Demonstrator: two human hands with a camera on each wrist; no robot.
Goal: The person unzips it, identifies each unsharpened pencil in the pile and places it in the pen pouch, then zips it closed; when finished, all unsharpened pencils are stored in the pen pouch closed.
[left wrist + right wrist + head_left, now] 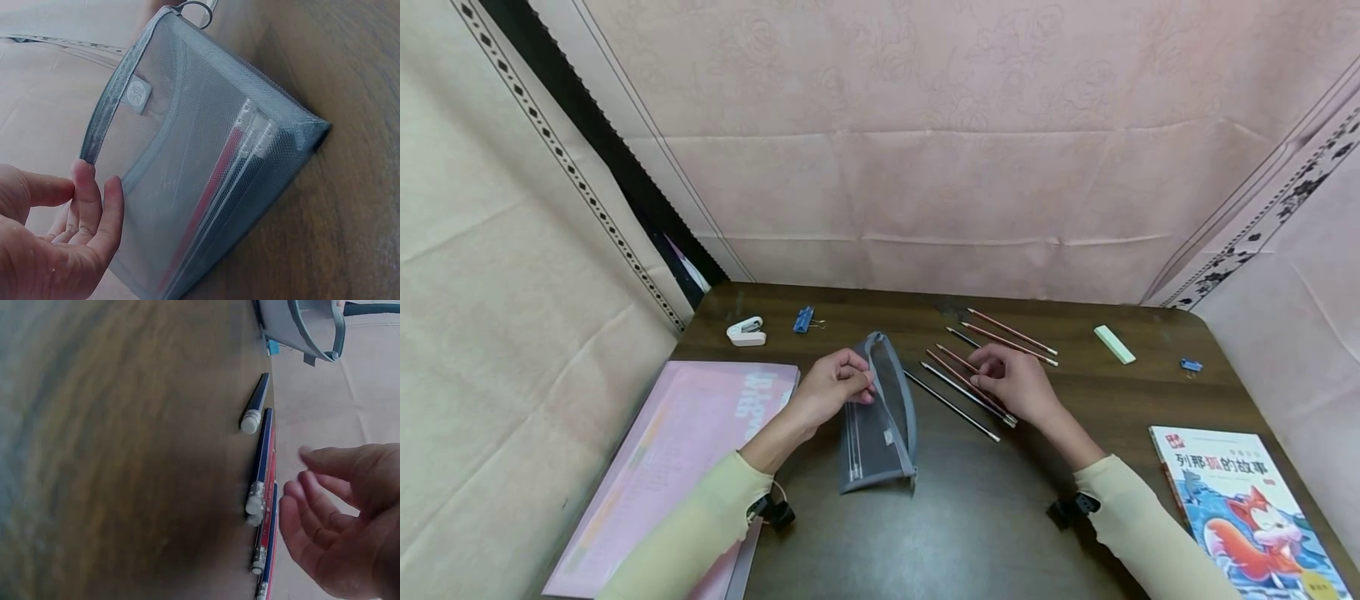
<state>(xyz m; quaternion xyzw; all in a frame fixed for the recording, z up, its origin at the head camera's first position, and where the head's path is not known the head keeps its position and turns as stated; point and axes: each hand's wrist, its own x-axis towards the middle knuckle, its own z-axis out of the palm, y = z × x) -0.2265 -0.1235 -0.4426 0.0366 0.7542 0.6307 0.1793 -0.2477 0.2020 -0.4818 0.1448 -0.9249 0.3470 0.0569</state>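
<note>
A grey mesh zip pencil case (880, 425) stands on the table with its mouth open. My left hand (837, 387) pinches the rim of that mouth between thumb and fingers. Through the mesh in the left wrist view, a red pencil (215, 169) and other pencils with pale ends show inside the case. My right hand (1015, 383) hovers over several loose red and dark pencils (958, 382) lying right of the case. In the right wrist view, its thumb and fingers are apart with nothing between them. White erasers (253, 505) tip these pencils.
A pink folder (700, 450) lies at left, a white stapler (747, 332) and blue binder clip (803, 320) behind it. A pale green bar (1115, 344) and another blue clip (1191, 365) lie at right, behind a picture book (1247, 500). Cloth curtains (925, 192) surround the table.
</note>
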